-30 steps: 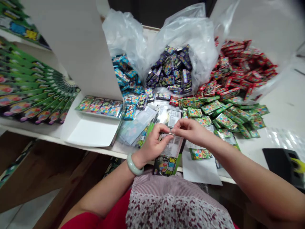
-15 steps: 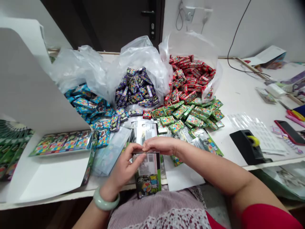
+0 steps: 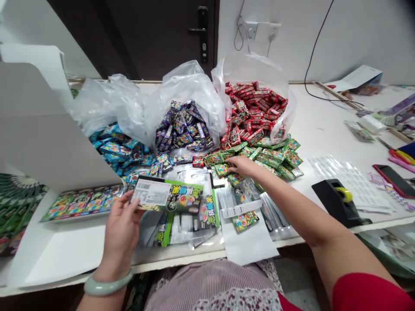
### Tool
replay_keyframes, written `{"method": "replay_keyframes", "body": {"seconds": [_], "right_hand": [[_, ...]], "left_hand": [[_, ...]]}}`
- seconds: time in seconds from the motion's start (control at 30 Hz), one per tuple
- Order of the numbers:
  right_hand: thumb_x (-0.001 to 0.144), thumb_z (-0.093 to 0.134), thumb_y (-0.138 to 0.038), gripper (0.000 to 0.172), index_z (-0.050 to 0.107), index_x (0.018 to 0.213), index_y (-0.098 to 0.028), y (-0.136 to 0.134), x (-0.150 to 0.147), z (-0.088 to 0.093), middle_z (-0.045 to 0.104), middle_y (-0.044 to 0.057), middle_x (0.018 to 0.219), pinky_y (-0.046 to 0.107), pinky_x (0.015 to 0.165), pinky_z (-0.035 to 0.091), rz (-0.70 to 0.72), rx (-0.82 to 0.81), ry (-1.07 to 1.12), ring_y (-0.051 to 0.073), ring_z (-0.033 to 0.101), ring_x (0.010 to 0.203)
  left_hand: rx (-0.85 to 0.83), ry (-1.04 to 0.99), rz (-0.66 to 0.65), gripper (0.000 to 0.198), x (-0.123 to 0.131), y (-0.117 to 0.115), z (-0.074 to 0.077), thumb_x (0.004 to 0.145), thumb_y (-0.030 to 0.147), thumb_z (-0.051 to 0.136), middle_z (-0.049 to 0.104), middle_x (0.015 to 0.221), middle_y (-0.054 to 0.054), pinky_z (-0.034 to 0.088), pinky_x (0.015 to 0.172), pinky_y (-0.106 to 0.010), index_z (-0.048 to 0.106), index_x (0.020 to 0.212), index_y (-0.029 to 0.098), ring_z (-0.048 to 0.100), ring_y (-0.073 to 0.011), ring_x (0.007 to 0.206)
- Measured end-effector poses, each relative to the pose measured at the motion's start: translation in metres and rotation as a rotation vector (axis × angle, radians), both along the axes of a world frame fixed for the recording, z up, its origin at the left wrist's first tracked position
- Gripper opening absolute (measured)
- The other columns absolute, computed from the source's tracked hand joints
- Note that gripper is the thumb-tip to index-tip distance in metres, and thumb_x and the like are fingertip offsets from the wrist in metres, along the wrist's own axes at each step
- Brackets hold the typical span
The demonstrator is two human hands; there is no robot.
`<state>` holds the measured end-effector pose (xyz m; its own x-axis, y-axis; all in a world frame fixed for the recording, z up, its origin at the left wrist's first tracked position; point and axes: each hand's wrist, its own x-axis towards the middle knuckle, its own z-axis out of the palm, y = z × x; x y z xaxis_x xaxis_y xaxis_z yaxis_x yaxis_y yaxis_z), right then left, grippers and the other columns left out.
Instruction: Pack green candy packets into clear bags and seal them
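Observation:
My left hand point(image 3: 125, 220), with a pale green bangle at its wrist, pinches one end of a flat black-and-green printed packet point(image 3: 186, 198). A white barcode label covers the packet's left part. Out at the heap of green boxes point(image 3: 272, 157), my right hand point(image 3: 241, 166) has its thumb and fingers closed at the edge of a small green box point(image 3: 221, 169). More printed packets point(image 3: 207, 211) lie on the table below and beside the held one. A single green box point(image 3: 245, 221) rests on a white sheet point(image 3: 248, 246).
Plastic bags spill purple boxes point(image 3: 183, 125) and red boxes point(image 3: 256, 108) at the back; blue boxes point(image 3: 113, 144) lie left. An open white carton point(image 3: 65, 242) holding a row of boxes stands at left. A tape dispenser point(image 3: 335, 203) and phone point(image 3: 394, 180) are at right.
Both hands were together at the packet near the front edge. My left hand has carried it left and turned it sideways; my right hand has left it and reached forward to the green boxes.

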<state>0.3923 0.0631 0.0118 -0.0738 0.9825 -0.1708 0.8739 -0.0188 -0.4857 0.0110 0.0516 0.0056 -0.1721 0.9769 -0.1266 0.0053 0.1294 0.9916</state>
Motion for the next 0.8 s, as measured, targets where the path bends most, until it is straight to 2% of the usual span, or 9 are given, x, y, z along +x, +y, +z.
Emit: {"method": "replay_keyframes", "body": {"seconds": [0.1, 0.17, 0.3, 0.37, 0.43, 0.5, 0.57, 0.67, 0.8], "right_hand": [[0.068, 0.079, -0.027, 0.032, 0.073, 0.099, -0.022, 0.014, 0.002, -0.003, 0.072, 0.008, 0.104, 0.032, 0.085, 0.043, 0.064, -0.026, 0.0, 0.028, 0.063, 0.101], [0.061, 0.083, -0.029, 0.031, 0.073, 0.089, -0.022, 0.018, 0.003, 0.0, 0.072, 0.007, 0.096, 0.03, 0.081, 0.043, 0.093, -0.033, 0.022, 0.026, 0.063, 0.095], [0.066, 0.079, -0.027, 0.019, 0.07, 0.08, -0.018, 0.011, 0.006, 0.011, 0.068, 0.004, 0.086, 0.029, 0.077, 0.042, 0.048, 0.001, 0.095, 0.02, 0.06, 0.085], [0.074, 0.07, -0.027, 0.016, 0.068, 0.086, -0.018, -0.001, 0.006, 0.013, 0.066, 0.003, 0.084, 0.029, 0.076, 0.043, -0.026, 0.033, 0.152, 0.018, 0.059, 0.082], [0.08, 0.062, -0.026, 0.025, 0.063, 0.103, -0.018, -0.015, 0.003, 0.01, 0.064, 0.002, 0.084, 0.028, 0.073, 0.045, -0.12, 0.05, 0.227, 0.016, 0.059, 0.079], [0.082, 0.057, -0.025, 0.037, 0.053, 0.118, -0.018, -0.029, -0.004, 0.003, 0.062, 0.001, 0.084, 0.026, 0.065, 0.048, -0.219, 0.039, 0.309, 0.014, 0.06, 0.073], [0.082, 0.055, -0.025, 0.042, 0.046, 0.123, -0.018, -0.039, -0.015, -0.007, 0.06, 0.0, 0.083, 0.025, 0.058, 0.05, -0.3, 0.013, 0.381, 0.013, 0.06, 0.067], [0.082, 0.056, -0.03, 0.042, 0.043, 0.12, -0.019, -0.044, -0.032, -0.022, 0.057, -0.001, 0.084, 0.026, 0.054, 0.053, -0.36, -0.007, 0.446, 0.013, 0.06, 0.064], [0.084, 0.055, -0.033, 0.041, 0.043, 0.12, -0.017, -0.04, -0.047, -0.027, 0.06, 0.003, 0.09, 0.031, 0.059, 0.055, -0.334, -0.009, 0.446, 0.015, 0.062, 0.067]], "left_hand": [[-0.025, 0.073, -0.043, 0.045, -0.01, -0.008, -0.021, 0.078, 0.037, 0.066, 0.063, 0.109, -0.008, 0.056, 0.084, -0.04, 0.047, 0.116, 0.023, 0.064, -0.0259, 0.103], [0.032, 0.294, -0.098, 0.056, -0.018, -0.017, -0.029, 0.076, 0.042, 0.068, 0.06, 0.114, -0.01, 0.053, 0.089, -0.046, 0.046, 0.123, 0.022, 0.06, -0.0299, 0.11], [0.316, 0.783, -0.216, 0.049, -0.026, -0.023, -0.026, 0.081, 0.046, 0.064, 0.049, 0.13, -0.014, 0.045, 0.1, -0.051, 0.052, 0.122, 0.022, 0.048, -0.034, 0.124], [0.439, 0.882, -0.328, 0.044, -0.022, -0.018, -0.019, 0.086, 0.044, 0.058, 0.051, 0.13, -0.013, 0.041, 0.105, -0.051, 0.051, 0.124, 0.023, 0.048, -0.0317, 0.125], [0.512, 0.941, -0.494, 0.05, -0.012, -0.01, -0.015, 0.087, 0.044, 0.057, 0.051, 0.134, -0.011, 0.036, 0.109, -0.052, 0.044, 0.132, 0.024, 0.046, -0.0309, 0.128], [0.535, 1.016, -0.646, 0.066, 0.001, 0.001, -0.016, 0.084, 0.046, 0.061, 0.042, 0.146, -0.013, 0.028, 0.113, -0.054, 0.035, 0.14, 0.024, 0.034, -0.0336, 0.138], [0.501, 1.095, -0.757, 0.08, 0.014, 0.01, -0.019, 0.079, 0.048, 0.065, 0.029, 0.155, -0.015, 0.021, 0.114, -0.059, 0.028, 0.146, 0.023, 0.02, -0.0372, 0.145], [0.429, 1.177, -0.847, 0.088, 0.026, 0.021, -0.024, 0.075, 0.047, 0.069, 0.022, 0.158, -0.018, 0.017, 0.113, -0.062, 0.026, 0.147, 0.022, 0.012, -0.0403, 0.146], [0.409, 1.2, -0.854, 0.083, 0.029, 0.029, -0.024, 0.076, 0.039, 0.068, 0.03, 0.154, -0.018, 0.018, 0.113, -0.062, 0.028, 0.146, 0.021, 0.02, -0.04, 0.144]]}}
